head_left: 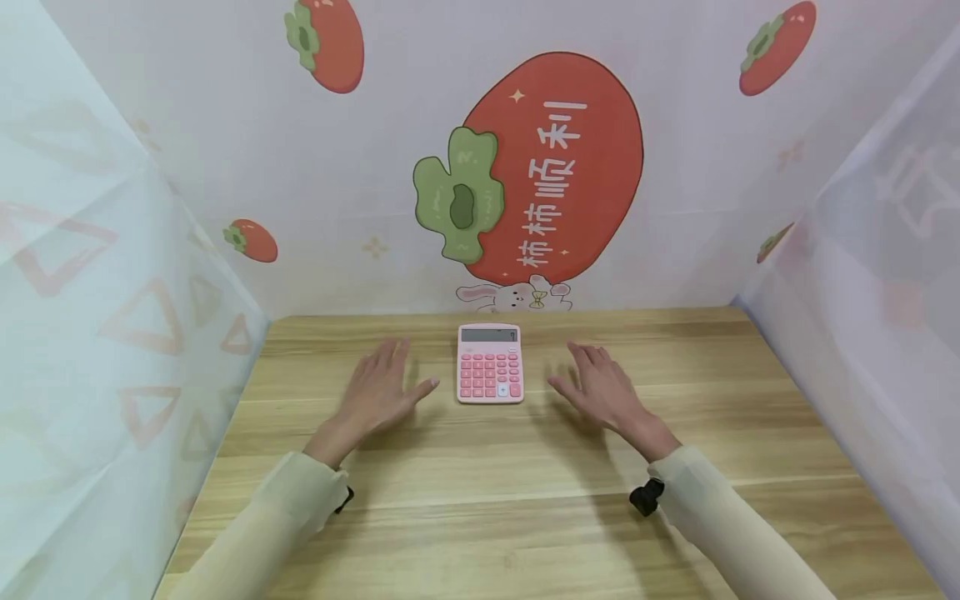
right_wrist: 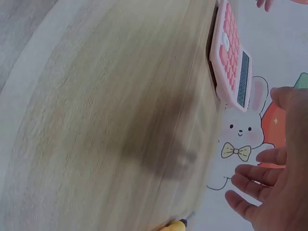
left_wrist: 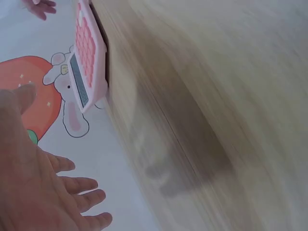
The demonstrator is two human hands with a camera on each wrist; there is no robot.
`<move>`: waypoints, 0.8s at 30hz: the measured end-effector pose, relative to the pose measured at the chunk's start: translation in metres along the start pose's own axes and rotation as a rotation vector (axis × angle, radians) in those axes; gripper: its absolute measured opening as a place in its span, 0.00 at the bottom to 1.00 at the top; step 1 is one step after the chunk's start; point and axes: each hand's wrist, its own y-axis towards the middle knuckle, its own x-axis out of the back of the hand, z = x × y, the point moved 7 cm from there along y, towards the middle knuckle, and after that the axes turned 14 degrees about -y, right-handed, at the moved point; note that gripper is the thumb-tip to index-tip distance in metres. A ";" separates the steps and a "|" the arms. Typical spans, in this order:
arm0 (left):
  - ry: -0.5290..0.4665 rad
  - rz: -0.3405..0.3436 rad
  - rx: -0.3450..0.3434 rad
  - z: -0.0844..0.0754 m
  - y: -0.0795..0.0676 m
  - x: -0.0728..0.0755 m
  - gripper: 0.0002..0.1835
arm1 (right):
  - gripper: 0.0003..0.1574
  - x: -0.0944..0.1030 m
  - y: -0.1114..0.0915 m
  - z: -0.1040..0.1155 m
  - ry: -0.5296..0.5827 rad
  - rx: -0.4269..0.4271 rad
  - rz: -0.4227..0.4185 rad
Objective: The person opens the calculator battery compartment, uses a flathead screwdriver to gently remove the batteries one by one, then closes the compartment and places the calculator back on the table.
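Observation:
A pink calculator (head_left: 491,364) lies on the wooden table (head_left: 480,500) near its back edge, with a figure at the right end of its grey display. To its left, my left hand (head_left: 375,392) hovers with spread fingers and holds nothing. On the other side, my right hand (head_left: 600,387) is held over the table too, fingers loosely extended and nothing in them. Both thumbs point inward toward the calculator, apart from it. In the left wrist view the calculator (left_wrist: 89,57) appears beyond the left thumb; the right wrist view shows the calculator (right_wrist: 233,57) past the right thumb.
White sheets printed with persimmons and a rabbit (head_left: 517,296) hang behind the table and along both sides. A yellow object with a dark end and thin tip (right_wrist: 175,225) is partly cut off at the bottom of the right wrist view.

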 end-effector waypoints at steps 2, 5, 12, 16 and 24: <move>-0.047 0.008 0.015 -0.002 0.003 -0.003 0.52 | 0.51 -0.002 0.002 0.000 0.050 -0.024 0.017; -0.118 0.026 0.043 -0.004 0.007 -0.008 0.51 | 0.48 -0.005 0.004 0.002 0.150 -0.053 0.050; -0.356 0.056 0.134 -0.007 0.020 -0.019 0.48 | 0.43 -0.016 0.015 0.002 0.363 -0.167 0.134; -0.500 0.069 0.175 -0.007 0.027 -0.025 0.47 | 0.42 -0.022 0.021 0.001 0.437 -0.238 0.181; -0.833 0.078 0.267 -0.009 0.034 -0.037 0.44 | 0.33 -0.035 0.033 0.008 0.693 -0.342 0.237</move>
